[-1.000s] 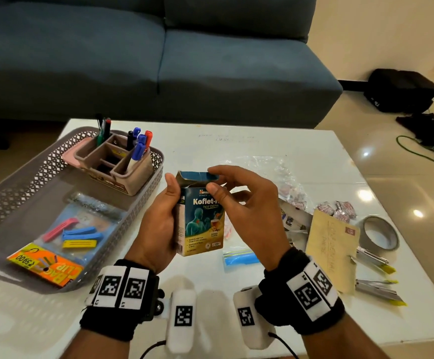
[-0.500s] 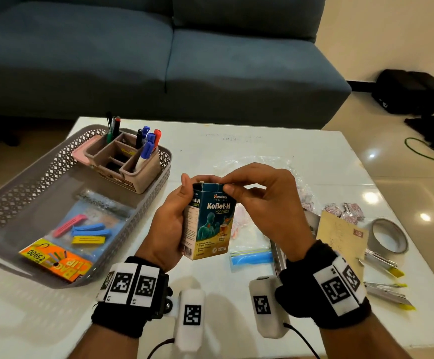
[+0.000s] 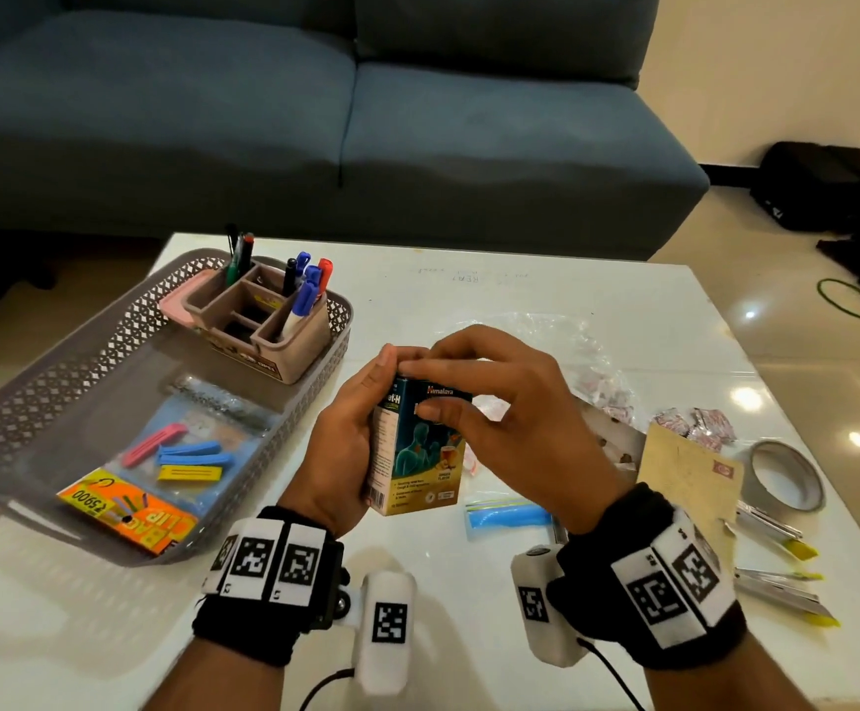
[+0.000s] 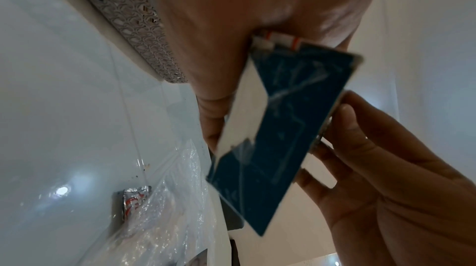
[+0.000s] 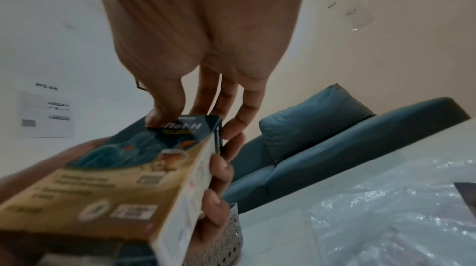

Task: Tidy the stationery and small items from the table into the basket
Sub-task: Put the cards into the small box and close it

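A teal and gold Koflet-H carton (image 3: 420,454) is held upright above the middle of the white table (image 3: 520,300). My left hand (image 3: 345,443) grips its left side, fingers wrapped round the back. My right hand (image 3: 515,418) pinches the carton's top, fingers laid across the shut flap and thumb on the front face. The left wrist view shows the carton's (image 4: 283,138) blue back, the right wrist view its (image 5: 115,179) printed front under my thumb. The grey lattice basket (image 3: 58,372) stands to the left, holding a pen organiser (image 3: 263,320) and a pack of coloured clips (image 3: 176,454).
Right of my hands lie a crumpled clear bag (image 3: 545,336), foil sachets (image 3: 694,423), a brown envelope (image 3: 684,479), a roll of grey tape (image 3: 782,474) and metal clips with yellow tips (image 3: 776,536). A blue-strip zip bag (image 3: 504,515) lies under the carton. A blue sofa (image 3: 315,120) stands behind the table.
The carton's top flap stood open a second ago and is now shut under my right fingers. My right hand has moved over the top; the carton has turned slightly.
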